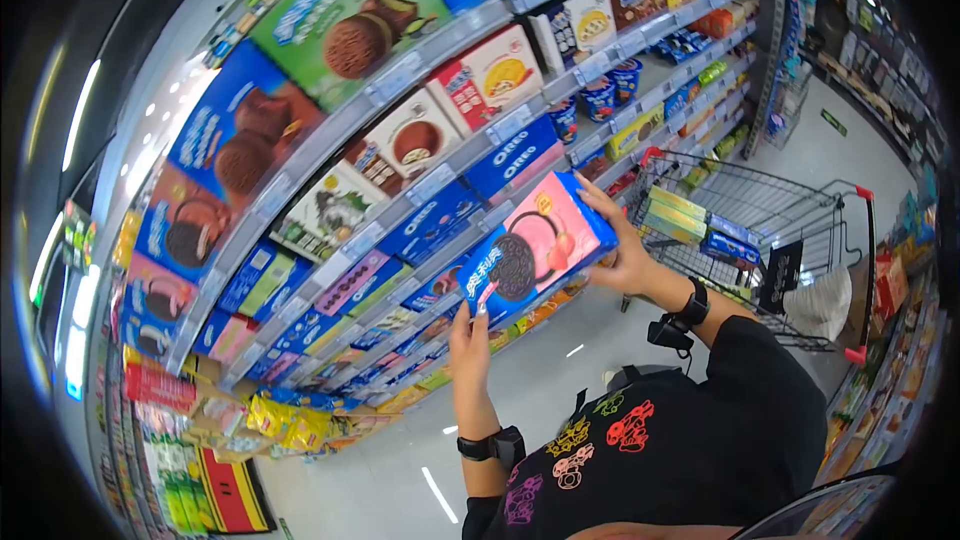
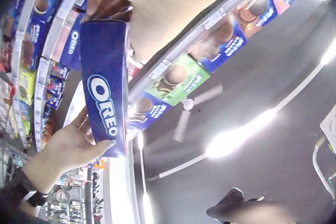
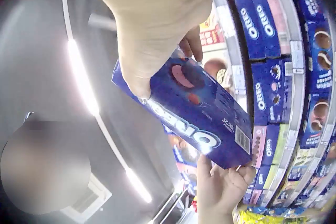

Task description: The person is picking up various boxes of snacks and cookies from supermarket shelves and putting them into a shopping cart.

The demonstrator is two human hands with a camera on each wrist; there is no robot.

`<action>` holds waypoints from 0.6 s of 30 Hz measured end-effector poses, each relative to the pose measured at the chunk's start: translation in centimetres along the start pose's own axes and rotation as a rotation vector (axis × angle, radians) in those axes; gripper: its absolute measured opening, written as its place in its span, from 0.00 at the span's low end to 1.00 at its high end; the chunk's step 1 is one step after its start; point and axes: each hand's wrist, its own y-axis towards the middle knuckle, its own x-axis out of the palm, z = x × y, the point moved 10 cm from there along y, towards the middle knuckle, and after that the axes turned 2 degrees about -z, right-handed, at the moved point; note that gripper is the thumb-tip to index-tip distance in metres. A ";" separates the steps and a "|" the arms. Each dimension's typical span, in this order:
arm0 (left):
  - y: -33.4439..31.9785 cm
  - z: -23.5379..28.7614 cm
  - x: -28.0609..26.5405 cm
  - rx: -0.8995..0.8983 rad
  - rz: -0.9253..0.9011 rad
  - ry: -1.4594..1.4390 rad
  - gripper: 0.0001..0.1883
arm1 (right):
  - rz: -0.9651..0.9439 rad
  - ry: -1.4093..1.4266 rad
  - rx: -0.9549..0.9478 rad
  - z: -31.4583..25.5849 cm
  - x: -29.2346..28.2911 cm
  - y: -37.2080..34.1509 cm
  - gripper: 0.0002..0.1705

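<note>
A blue and pink Oreo box (image 1: 545, 245) is held between both hands before the shelves, its cookie picture facing up in the head view. My left hand (image 1: 470, 345) pinches its lower left corner, and my right hand (image 1: 620, 250) grips the opposite end. In the left wrist view the box's blue OREO side (image 2: 105, 87) shows between my left hand (image 2: 157, 11) above and my right hand (image 2: 71, 148) below, thumb on the side. The right wrist view shows the box (image 3: 194, 108) tilted, my right hand (image 3: 152, 29) over one end and my left hand (image 3: 223, 187) at the other.
Shelves (image 1: 440, 180) of cookie boxes curve along the left and front. A wire shopping cart (image 1: 800, 200) with several packages stands at the right. Yellow snack bags (image 1: 290, 420) hang at the lower left, near the tiled floor (image 1: 400, 470). More shelves line the far right.
</note>
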 end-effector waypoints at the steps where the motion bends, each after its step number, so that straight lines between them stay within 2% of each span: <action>1: 1.2 -1.1 1.1 -0.020 -0.019 -0.046 0.23 | 0.042 0.159 0.122 2.7 -0.8 -0.9 0.51; 2: 2.0 -1.9 2.3 -0.045 -0.061 -0.039 0.24 | 0.100 0.330 0.245 5.1 -1.5 -2.0 0.51; 4: 4.0 -2.5 5.4 -0.082 -0.140 -0.047 0.24 | 0.243 0.507 0.247 6.5 -3.7 -2.4 0.46; 7: 6.6 -4.0 9.8 -0.146 -0.277 -0.152 0.25 | 0.405 0.465 0.420 10.7 -7.2 -4.7 0.41; 10: 9.0 -4.8 13.3 -0.162 -0.416 -0.241 0.30 | 0.561 0.642 0.452 12.4 -9.5 -5.8 0.37; 11: 9.7 -5.0 14.4 -0.190 -0.452 -0.269 0.32 | 0.625 0.658 0.468 13.0 -10.1 -6.2 0.33; 13: 11.0 -5.7 16.4 -0.250 -0.519 -0.338 0.34 | 0.687 0.643 0.514 14.5 -11.2 -7.0 0.31; 18: 14.8 -5.3 19.5 -0.228 -0.624 -0.284 0.33 | 0.883 0.579 0.622 17.1 -13.2 -8.7 0.28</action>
